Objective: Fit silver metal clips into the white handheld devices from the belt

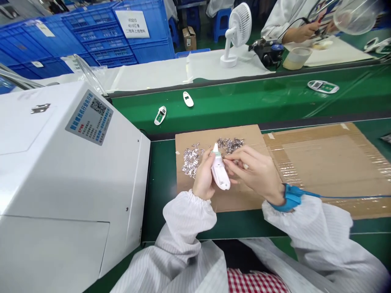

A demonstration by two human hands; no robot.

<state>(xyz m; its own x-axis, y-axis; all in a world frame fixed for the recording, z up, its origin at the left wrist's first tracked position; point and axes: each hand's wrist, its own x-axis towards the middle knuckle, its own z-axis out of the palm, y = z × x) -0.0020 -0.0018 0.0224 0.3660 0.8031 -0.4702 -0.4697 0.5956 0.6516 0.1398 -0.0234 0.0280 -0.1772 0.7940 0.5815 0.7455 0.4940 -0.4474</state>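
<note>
My left hand [204,179] is closed around a white ear thermometer [220,175], its pale probe tip pointing away from me. At the thermometer's right side, the thumb and fingers of my right hand [253,169] are pinched together; whatever is between them is too small to make out. Both hands are over a brown cardboard sheet [241,199]. On it lie a pile of shiny flat metal pieces [191,162], left of my left hand, and a darker pile of small metal parts [230,145], just beyond my fingers.
A white machine [122,179] fills the left side. Beyond the cardboard, a green conveyor belt [244,95] carries several opened white housings [188,99]. A blue wrist strap [288,198] trails its cord rightward. Across the belt are a white fan [240,26] and a co-worker's hand [301,33].
</note>
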